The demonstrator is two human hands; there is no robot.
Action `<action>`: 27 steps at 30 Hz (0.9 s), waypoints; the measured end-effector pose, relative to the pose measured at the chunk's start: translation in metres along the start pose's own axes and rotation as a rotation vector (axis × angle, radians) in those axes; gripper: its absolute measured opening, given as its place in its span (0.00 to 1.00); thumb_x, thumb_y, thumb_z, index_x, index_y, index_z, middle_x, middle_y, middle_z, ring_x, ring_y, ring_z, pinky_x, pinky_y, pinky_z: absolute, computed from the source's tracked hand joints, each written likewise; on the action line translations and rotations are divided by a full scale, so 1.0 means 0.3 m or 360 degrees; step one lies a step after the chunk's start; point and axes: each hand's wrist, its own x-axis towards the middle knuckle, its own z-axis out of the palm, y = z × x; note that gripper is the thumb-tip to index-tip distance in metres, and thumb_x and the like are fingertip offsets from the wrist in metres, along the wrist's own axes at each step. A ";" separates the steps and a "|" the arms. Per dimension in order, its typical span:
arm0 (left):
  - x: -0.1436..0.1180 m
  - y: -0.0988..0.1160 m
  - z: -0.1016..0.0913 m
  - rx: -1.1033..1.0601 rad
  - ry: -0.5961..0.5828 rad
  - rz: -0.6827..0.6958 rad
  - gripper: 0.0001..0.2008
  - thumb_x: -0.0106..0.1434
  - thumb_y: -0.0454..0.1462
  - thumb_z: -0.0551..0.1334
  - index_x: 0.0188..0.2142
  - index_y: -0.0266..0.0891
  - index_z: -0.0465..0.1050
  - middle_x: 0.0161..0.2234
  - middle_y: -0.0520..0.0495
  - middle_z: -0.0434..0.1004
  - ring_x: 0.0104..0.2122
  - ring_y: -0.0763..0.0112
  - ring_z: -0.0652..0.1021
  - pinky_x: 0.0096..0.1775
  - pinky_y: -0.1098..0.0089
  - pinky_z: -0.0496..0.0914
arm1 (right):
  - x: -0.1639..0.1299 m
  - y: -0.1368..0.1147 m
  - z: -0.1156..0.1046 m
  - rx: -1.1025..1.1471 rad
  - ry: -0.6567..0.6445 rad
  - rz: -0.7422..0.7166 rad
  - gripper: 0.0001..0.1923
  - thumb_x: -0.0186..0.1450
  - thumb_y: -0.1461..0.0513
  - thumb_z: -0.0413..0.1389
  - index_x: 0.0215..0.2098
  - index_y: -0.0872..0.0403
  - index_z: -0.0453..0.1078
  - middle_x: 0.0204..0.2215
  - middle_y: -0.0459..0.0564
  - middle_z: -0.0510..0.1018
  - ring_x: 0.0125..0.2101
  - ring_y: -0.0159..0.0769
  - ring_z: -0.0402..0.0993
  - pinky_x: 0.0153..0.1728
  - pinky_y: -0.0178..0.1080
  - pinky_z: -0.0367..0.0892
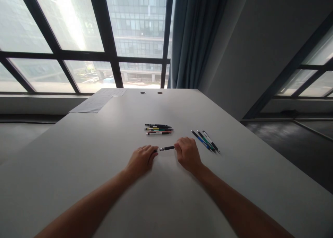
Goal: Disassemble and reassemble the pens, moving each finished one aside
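Observation:
My right hand (187, 154) is closed on a black pen (168, 148), whose silver end points left toward my other hand. My left hand (142, 159) pinches a small dark pen piece (155, 150), mostly hidden by the fingers. A narrow gap separates that piece from the silver end. Just beyond the hands, several pens (158, 133) lie in a loose row, roughly parallel. To the right of my right hand, three pens rest at a slant: a blue pen (201, 139), a green pen (205, 140) and a white and black pen (210, 141).
All of this is on a long white table (166, 108). Sheets of paper (93, 103) lie at its far left edge. Two round holes (143, 93) show near the far end. Beyond stand large windows and a blue curtain (192, 40).

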 end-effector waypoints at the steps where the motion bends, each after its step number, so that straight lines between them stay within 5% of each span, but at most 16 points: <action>1: -0.001 0.004 0.002 -0.0015 -0.0015 -0.0022 0.13 0.69 0.39 0.53 0.47 0.39 0.72 0.37 0.44 0.79 0.34 0.67 0.78 0.38 0.68 0.72 | 0.002 -0.010 -0.006 -0.0018 0.0020 -0.0059 0.13 0.70 0.62 0.43 0.35 0.56 0.69 0.34 0.53 0.75 0.38 0.40 0.67 0.49 0.47 0.56; 4: -0.007 0.025 0.011 -0.0129 -0.0054 -0.0024 0.12 0.69 0.40 0.53 0.47 0.40 0.72 0.37 0.45 0.79 0.34 0.68 0.79 0.36 0.70 0.71 | -0.002 -0.062 -0.006 0.0041 -0.0083 -0.0379 0.15 0.69 0.63 0.46 0.51 0.56 0.66 0.45 0.55 0.74 0.46 0.42 0.66 0.55 0.49 0.51; 7: -0.013 0.034 0.009 -0.0228 -0.0115 -0.0017 0.12 0.67 0.42 0.56 0.45 0.40 0.72 0.36 0.46 0.79 0.32 0.69 0.78 0.36 0.71 0.71 | -0.012 -0.101 0.011 0.0101 -0.0274 -0.0510 0.20 0.69 0.66 0.43 0.57 0.59 0.62 0.39 0.55 0.75 0.37 0.39 0.67 0.44 0.43 0.59; 11: -0.008 -0.019 -0.015 -0.0055 -0.0152 -0.0202 0.19 0.58 0.46 0.66 0.47 0.43 0.72 0.39 0.47 0.79 0.37 0.63 0.77 0.41 0.65 0.71 | -0.020 -0.081 0.014 0.0008 -0.0197 -0.0412 0.23 0.70 0.49 0.45 0.39 0.58 0.72 0.29 0.53 0.73 0.30 0.36 0.63 0.34 0.40 0.54; 14: 0.002 -0.076 -0.026 0.0009 -0.0189 -0.0309 0.14 0.58 0.44 0.66 0.42 0.43 0.75 0.39 0.47 0.78 0.41 0.62 0.75 0.44 0.63 0.70 | -0.027 -0.060 0.004 0.0000 -0.0128 -0.0438 0.31 0.64 0.40 0.46 0.21 0.56 0.66 0.22 0.49 0.67 0.26 0.33 0.58 0.33 0.40 0.50; 19: 0.007 -0.100 -0.016 -0.0044 -0.0172 -0.0293 0.10 0.64 0.41 0.59 0.40 0.42 0.75 0.40 0.46 0.76 0.42 0.63 0.74 0.44 0.63 0.69 | -0.041 -0.081 0.000 0.0104 -0.0088 -0.0609 0.31 0.60 0.38 0.45 0.17 0.55 0.60 0.17 0.45 0.61 0.23 0.30 0.52 0.32 0.40 0.48; 27: 0.004 -0.093 -0.014 -0.0048 -0.0180 -0.0206 0.09 0.65 0.40 0.57 0.39 0.41 0.75 0.40 0.46 0.75 0.41 0.63 0.74 0.44 0.63 0.69 | -0.044 -0.096 -0.002 0.0086 -0.0068 -0.0569 0.26 0.58 0.43 0.48 0.16 0.55 0.59 0.16 0.45 0.60 0.23 0.30 0.50 0.32 0.40 0.48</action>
